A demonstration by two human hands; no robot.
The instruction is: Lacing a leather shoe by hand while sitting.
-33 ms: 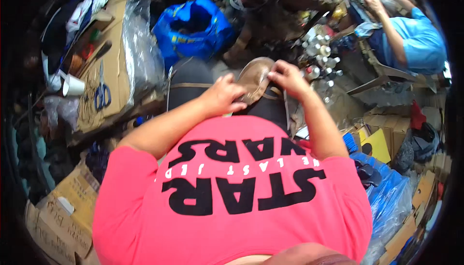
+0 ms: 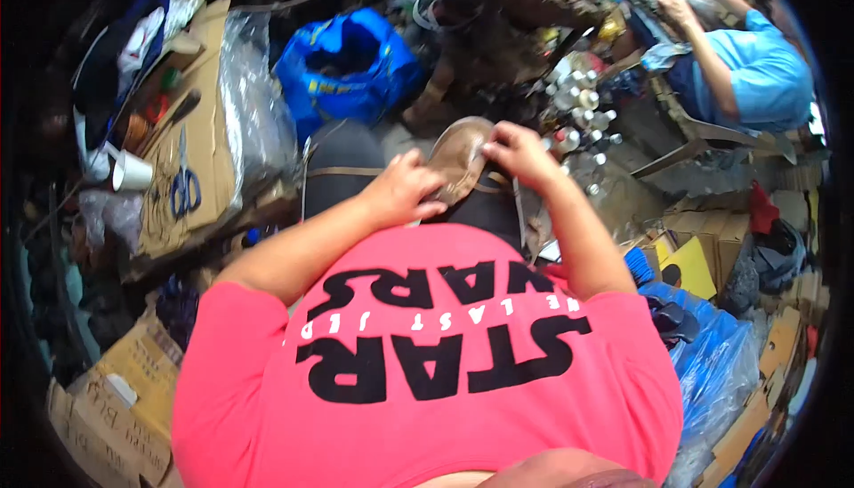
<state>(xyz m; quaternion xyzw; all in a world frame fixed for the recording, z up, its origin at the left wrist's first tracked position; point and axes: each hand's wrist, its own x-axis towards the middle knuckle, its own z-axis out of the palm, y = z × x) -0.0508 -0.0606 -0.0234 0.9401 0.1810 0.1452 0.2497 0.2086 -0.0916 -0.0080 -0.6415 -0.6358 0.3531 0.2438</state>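
Over my lap lies a brown, sole-shaped shoe piece with a paler rim, its rounded end pointing away from me. My left hand is closed on its near left edge, fingers curled over it. At the far right edge, my right hand pinches the rim between thumb and fingers. The piece rests on or just above my dark-clad right thigh; the contact is hidden. Part of its near end is covered by my left fingers.
A blue bag stands open beyond my knees. On the left, blue-handled scissors lie on cardboard near a white cup. Several small bottles stand ahead right. A person in a blue shirt works at the far right.
The whole view has shifted slightly. Both hands keep their hold on the shoe piece, and its position between them looks nearly the same.
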